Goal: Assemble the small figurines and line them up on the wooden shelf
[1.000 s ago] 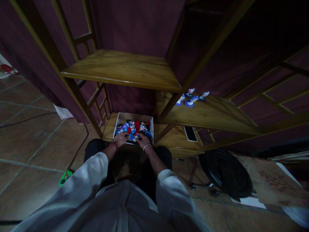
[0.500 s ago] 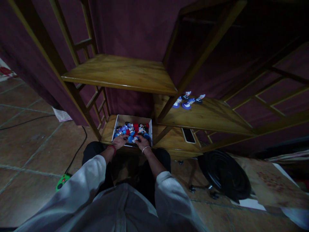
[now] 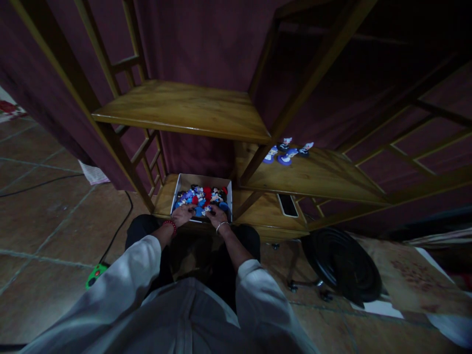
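Observation:
A shallow white box [image 3: 230, 199] on the low shelf is filled with small painted figurines [image 3: 197, 195] in blue, white, red and black. Over its near edge, my right hand [image 3: 218, 217] pinches a white-and-blue figurine [image 3: 207, 210]. From the other side, my left hand [image 3: 182, 214] has its fingers curled in at the blue round base [image 3: 199, 212] beside that figurine. The exact contact of the left fingertips is small and dark.
Several figurines [image 3: 287, 156] stand on the right-hand shelf [image 3: 317, 174]. Below lies a phone with a dark screen [image 3: 287, 205]. An upper wooden shelf [image 3: 184, 108] overhangs the box. A black round stool [image 3: 342, 265] stands at right, a green controller-like object [image 3: 96, 276] on the floor at left.
Both hands stay at the near edge of the box, with the figurine still in the fingers. Only a slight shift of the view shows.

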The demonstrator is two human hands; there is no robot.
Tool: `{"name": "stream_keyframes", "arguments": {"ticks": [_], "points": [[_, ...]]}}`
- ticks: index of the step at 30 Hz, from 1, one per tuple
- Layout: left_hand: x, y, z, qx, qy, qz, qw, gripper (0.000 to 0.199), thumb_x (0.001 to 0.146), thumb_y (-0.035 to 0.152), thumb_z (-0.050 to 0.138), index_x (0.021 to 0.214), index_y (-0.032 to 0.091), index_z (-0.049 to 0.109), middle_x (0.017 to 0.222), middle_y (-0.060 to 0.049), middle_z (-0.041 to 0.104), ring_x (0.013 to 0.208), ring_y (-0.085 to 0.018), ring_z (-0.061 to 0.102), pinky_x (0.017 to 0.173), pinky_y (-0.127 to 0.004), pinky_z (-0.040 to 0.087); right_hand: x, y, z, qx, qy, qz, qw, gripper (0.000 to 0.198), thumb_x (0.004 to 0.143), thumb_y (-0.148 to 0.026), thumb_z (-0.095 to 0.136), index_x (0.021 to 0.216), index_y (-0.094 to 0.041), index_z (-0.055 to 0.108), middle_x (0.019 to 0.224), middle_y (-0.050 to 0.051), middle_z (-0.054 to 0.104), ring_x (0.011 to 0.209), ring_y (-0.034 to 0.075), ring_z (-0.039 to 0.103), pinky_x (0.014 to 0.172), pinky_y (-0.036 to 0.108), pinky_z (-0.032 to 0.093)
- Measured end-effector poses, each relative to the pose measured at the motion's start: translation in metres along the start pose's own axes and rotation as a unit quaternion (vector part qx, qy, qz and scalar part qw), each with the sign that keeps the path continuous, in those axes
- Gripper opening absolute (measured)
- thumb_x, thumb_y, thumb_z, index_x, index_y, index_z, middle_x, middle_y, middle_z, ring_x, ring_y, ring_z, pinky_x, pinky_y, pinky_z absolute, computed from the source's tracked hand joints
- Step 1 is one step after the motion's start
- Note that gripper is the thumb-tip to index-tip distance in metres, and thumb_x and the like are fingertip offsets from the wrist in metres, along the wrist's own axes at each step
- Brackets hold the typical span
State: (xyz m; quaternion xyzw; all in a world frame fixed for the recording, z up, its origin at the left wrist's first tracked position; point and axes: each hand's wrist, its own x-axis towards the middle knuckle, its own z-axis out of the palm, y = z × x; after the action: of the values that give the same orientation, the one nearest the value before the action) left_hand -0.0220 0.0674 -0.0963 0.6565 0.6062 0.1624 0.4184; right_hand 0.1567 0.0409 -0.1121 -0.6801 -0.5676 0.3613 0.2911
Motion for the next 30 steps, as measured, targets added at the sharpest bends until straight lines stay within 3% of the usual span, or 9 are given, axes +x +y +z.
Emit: {"name": "stream_keyframes", "arguments": {"ticks": [6,11,17,24,30], "points": [[0.001,-0.003,0.004,-0.037,0.041,-0.006,0.998,0.025,0.076,0.018,0.051,0.096,0.018,0.067,0.082,-0.004,0.069,0.072,-0.014,0.062,0.07,-0.025,0.048,0.0,0.0,0.001,-0.032,0.029,0.018,0.999,0.03,0.077,-0.03,0.054,0.106,-0.024,0.059,0.096,0.001,0.068,0.088,0.016,0.063,0.082,0.029,0.047],[0.004,-0.004,0.002,-0.086,0.16,-0.064,0.981,0.027,0.076,0.009,0.046,0.096,0.015,0.064,0.08,-0.003,0.068,0.068,-0.01,0.062,0.064,-0.019,0.048,-0.005,-0.009,-0.002,-0.073,0.031,0.015,0.997,0.031,0.078,-0.032,0.053,0.107,-0.022,0.058,0.098,0.003,0.067,0.09,0.017,0.062,0.082,0.029,0.046],[0.004,-0.006,-0.004,-0.042,0.202,-0.083,0.975,0.033,0.07,0.004,0.049,0.099,0.015,0.06,0.085,-0.001,0.066,0.073,-0.01,0.061,0.065,-0.018,0.048,-0.011,-0.021,-0.007,-0.097,0.028,0.026,0.995,0.03,0.079,-0.032,0.053,0.106,-0.022,0.059,0.098,0.004,0.068,0.091,0.018,0.062,0.081,0.028,0.046],[-0.002,-0.006,-0.01,0.033,0.181,-0.051,0.982,0.027,0.07,0.006,0.054,0.092,0.016,0.065,0.096,-0.005,0.064,0.084,-0.013,0.06,0.079,-0.021,0.046,-0.008,-0.015,-0.005,-0.098,0.03,0.014,0.995,0.031,0.078,-0.034,0.055,0.106,-0.023,0.059,0.099,0.004,0.067,0.093,0.02,0.062,0.083,0.031,0.046],[-0.011,0.002,-0.014,0.214,0.071,0.016,0.974,0.026,0.082,0.016,0.045,0.097,0.02,0.066,0.114,-0.004,0.056,0.094,-0.014,0.058,0.089,-0.024,0.043,-0.001,-0.003,0.0,0.0,0.029,0.019,0.999,0.031,0.073,-0.033,0.059,0.103,-0.025,0.06,0.089,0.001,0.068,0.084,0.018,0.063,0.076,0.03,0.049]]}}
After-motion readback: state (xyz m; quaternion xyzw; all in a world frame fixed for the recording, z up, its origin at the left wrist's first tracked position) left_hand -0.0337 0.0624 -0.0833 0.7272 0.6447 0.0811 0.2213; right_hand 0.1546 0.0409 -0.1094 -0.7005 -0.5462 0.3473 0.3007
